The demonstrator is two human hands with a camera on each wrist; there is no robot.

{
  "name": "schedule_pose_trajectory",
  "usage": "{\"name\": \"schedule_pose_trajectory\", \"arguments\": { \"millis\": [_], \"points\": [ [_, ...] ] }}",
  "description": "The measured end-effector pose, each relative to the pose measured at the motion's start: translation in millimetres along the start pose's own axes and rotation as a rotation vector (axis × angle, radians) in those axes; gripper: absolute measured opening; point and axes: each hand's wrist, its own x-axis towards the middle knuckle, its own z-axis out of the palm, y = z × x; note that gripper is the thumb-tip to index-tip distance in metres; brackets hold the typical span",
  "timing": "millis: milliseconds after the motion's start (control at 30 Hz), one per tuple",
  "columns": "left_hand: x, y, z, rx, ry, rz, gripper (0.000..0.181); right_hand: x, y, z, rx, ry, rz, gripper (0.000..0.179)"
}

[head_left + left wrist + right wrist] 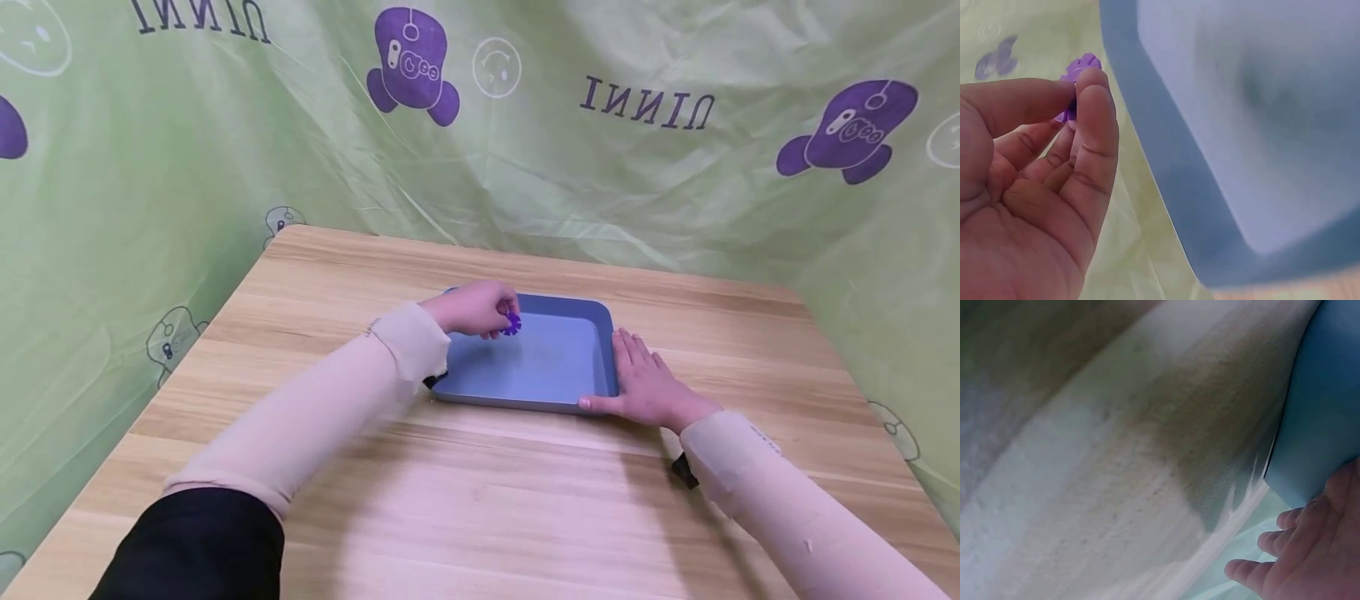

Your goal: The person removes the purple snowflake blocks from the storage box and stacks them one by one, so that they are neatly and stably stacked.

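Observation:
My left hand (480, 308) is over the left half of a blue rectangular tray (558, 367). Between thumb and fingertips it pinches a small purple notched disc (512, 324), held above the tray floor. In the left wrist view, part of the purple disc (1085, 62) shows beyond the fingertips and the rest is hidden by them. My right hand (648, 387) lies against the tray's right front corner, its fingers stretched along the right side and the thumb at the front rim. The right wrist view shows these fingers beside the blue tray wall (1313, 419).
The tray stands on a wood-grain table (480, 500), toward its far side. A pale green curtain (525, 167) with purple printed figures hangs behind the table and along its sides.

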Motion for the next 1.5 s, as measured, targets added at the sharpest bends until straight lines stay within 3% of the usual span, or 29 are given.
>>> {"name": "schedule_pose_trajectory", "arguments": {
  "millis": [233,600,1133,1500],
  "points": [
    [-23.7,-29.5,-20.5,-0.171,0.074,-0.049,0.022,-1.7,2,-1,0.003,-0.007,0.008,0.129],
    [-62.5,-74.6,-41.1,-0.251,0.233,-0.113,0.016,-0.1,1,0,0.005,-0.013,0.002,0.128],
    [-109.4,-116.9,-60.4,-0.222,0.31,-0.22,0.021,1.0,2,1,-0.006,-0.003,0.003,0.128],
    [-128.9,-130.7,-59.7,-0.249,0.317,-0.242,0.021,1.7,1,1,-0.017,-0.012,0.006,0.13]
  ]
}}
